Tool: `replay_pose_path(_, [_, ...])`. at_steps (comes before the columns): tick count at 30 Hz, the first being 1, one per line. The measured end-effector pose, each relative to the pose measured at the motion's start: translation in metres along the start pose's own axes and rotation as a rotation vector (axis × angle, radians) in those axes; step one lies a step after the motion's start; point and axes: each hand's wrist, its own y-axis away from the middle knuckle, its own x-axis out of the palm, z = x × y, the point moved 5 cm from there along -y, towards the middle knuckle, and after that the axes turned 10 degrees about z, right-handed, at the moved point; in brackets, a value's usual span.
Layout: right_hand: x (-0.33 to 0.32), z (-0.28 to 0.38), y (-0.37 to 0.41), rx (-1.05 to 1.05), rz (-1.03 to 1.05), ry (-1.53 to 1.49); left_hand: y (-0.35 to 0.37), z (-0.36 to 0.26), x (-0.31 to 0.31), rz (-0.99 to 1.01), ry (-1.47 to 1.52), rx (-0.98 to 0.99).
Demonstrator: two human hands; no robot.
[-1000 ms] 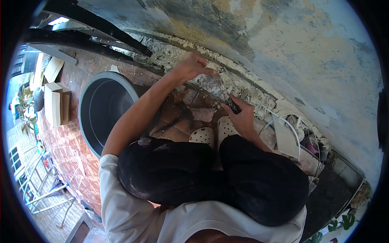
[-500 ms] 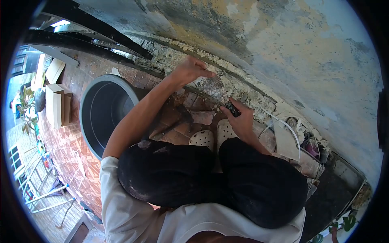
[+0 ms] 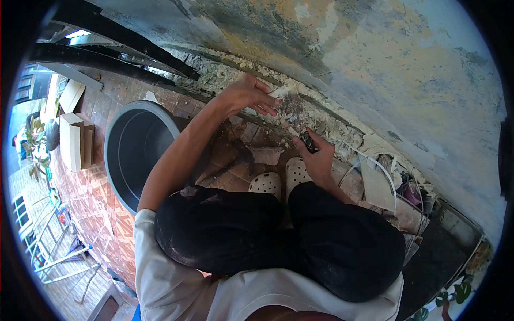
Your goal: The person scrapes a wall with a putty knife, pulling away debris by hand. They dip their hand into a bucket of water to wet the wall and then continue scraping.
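Note:
My left hand (image 3: 247, 97) reaches to the foot of the wall, with a thin, see-through sheet (image 3: 289, 101) at its thumb and fingertips. The sheet looks like clear plastic and overlaps the broken plaster ledge (image 3: 321, 120). Lower and to the right, my right hand (image 3: 318, 156) is closed round the dark handle of a small tool (image 3: 308, 140). A narrow pale blade seems to point from it up-left toward the ledge. Crumbled plaster lies along the ledge around both hands.
A large grey tub (image 3: 143, 107) stands by my left forearm. Dark beams (image 3: 123, 51) slant in at the upper left. A loose white cable (image 3: 383, 171) curves at right beside debris. My spotted clogs (image 3: 266, 183) rest on broken tiles. Cardboard boxes (image 3: 72, 142) sit far left.
My left hand has turned, its fingers now spread more, and the see-through sheet has shifted up and right against the ledge. The right hand has barely moved; the tool's pale blade shows more.

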Motion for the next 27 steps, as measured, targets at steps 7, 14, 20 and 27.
replay_pose_path(7, [-0.004,0.010,-0.002,-0.087,0.024,0.098,-0.002,0.002,-0.020,-0.277,0.082,0.168])
replay_pose_path(14, [-0.002,-0.002,-0.002,0.003,0.028,0.009,0.000,-0.004,-0.003,-0.174,-0.094,-0.054])
replay_pose_path(20, [-0.001,0.023,0.000,-0.048,0.081,0.037,-0.015,0.015,-0.012,-0.192,-0.251,0.017])
replay_pose_path(27, [0.001,0.021,0.005,-0.101,0.087,0.136,-0.009,0.002,-0.008,-0.280,-0.163,0.102])
